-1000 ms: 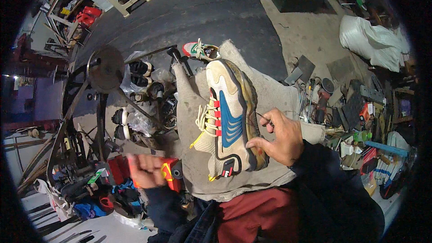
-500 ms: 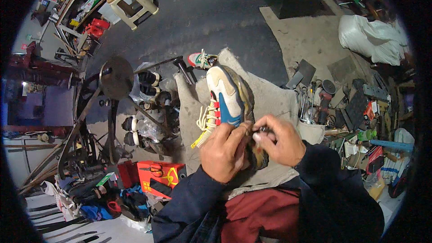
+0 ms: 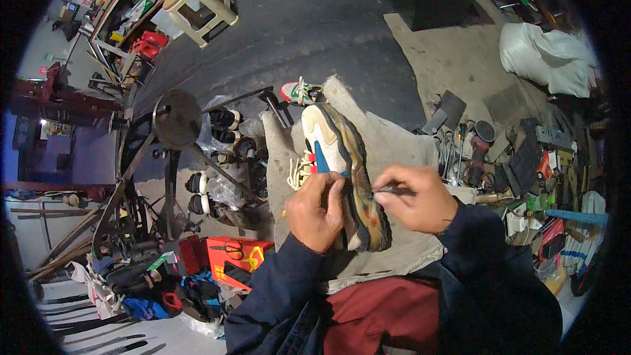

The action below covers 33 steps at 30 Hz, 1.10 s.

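Observation:
A white, blue and red sneaker (image 3: 327, 133) with cream laces lies across my lap, toe pointing away, its tan and dark patterned sole (image 3: 365, 190) turned to the right. My left hand (image 3: 317, 213) is closed against the shoe's side, thumb and index finger at the upper beside the sole edge. Just right of the sole, my right hand (image 3: 417, 200) pinches a thin dark tool (image 3: 397, 190), its tip close to the sole edge. The tool's exact kind is too small to tell.
A grey cloth (image 3: 401, 151) covers my lap. Another sneaker (image 3: 300, 92) sits beyond it. On the left stand a metal machine with a round plate (image 3: 177, 119) and a red box (image 3: 240, 256) bearing scissors (image 3: 230, 248). Hand tools (image 3: 453, 158) crowd the right; a stool (image 3: 199, 10) stands far left.
My hands have moved apart: the left shifted left along the upper, the right moved slightly right of the sole. The sneaker has rolled, showing more of its sole.

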Motion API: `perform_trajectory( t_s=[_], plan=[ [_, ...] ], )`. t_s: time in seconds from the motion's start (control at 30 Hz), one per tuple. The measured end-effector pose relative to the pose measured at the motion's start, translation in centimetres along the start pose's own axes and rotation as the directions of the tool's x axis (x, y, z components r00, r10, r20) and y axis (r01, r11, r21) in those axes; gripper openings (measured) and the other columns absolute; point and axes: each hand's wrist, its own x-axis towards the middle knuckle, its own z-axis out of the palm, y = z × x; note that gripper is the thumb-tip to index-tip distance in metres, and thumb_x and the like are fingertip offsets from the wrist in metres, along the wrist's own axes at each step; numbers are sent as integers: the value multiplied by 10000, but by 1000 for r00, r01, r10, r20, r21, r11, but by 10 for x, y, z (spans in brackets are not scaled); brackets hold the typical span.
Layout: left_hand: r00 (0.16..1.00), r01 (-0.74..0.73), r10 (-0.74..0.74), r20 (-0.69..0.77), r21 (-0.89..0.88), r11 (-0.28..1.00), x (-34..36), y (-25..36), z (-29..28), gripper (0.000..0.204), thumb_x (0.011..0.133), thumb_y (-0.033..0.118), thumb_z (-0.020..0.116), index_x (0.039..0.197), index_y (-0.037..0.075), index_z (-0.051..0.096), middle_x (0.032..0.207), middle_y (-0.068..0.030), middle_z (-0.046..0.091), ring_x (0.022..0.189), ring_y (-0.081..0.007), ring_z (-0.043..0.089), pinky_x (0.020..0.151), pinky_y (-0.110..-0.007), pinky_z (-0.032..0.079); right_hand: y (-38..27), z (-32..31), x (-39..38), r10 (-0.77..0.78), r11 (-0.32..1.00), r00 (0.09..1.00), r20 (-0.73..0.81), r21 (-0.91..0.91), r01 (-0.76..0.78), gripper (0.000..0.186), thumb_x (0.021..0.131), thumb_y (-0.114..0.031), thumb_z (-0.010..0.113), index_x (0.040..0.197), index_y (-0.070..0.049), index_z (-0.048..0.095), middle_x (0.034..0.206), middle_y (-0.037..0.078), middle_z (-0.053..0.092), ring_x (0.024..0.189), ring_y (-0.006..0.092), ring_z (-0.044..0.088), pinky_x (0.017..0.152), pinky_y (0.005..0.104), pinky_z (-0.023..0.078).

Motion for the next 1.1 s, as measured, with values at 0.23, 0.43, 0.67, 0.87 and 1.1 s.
perform_trajectory(
  t_s=[0.23,0.43,0.67,0.87,1.1],
  plan=[
    [999,45,-46,-6,-39,998,-3,-5,1,62,896,46,709,946,16,688,852,-173,691,744,-356,690,664,-387,540,58,-158,-20,371,441,633,-680,729,524,169,1058,-228,525,989,-78,560,803,1,481,549,83,351,451,264,258],
    [1000,-7,8,8,-122,992,-7,-5,-7,110,912,10,677,1018,10,709,899,-180,709,780,-338,708,704,-370,552,47,-113,-36,370,793,582,-724,573,208,332,1021,-222,591,1290,-32,633,970,13,628,629,27,440,511,203,340],
    [998,54,-55,-37,-7,998,-72,-22,-71,239,975,-15,524,1127,-46,706,927,-161,708,798,-221,681,750,-319,532,16,17,1,85,984,996,14,-162,-81,172,908,-128,718,1013,7,710,899,160,690,659,264,612,644,328,491],
    [936,351,-344,-72,229,908,-133,-67,-110,182,983,73,596,1079,-7,729,874,-198,720,784,-322,732,727,-369,558,-4,5,1,-57,982,998,-38,181,63,214,954,-141,636,822,24,604,884,120,711,674,174,563,672,329,471],
    [968,171,-230,98,409,896,-145,-87,-110,259,909,189,726,718,46,625,629,-181,574,567,-386,592,526,-434,446,-11,52,13,-149,929,976,156,-316,192,190,870,-162,715,809,-48,575,751,143,618,656,385,636,563,468,484]
  ],
)
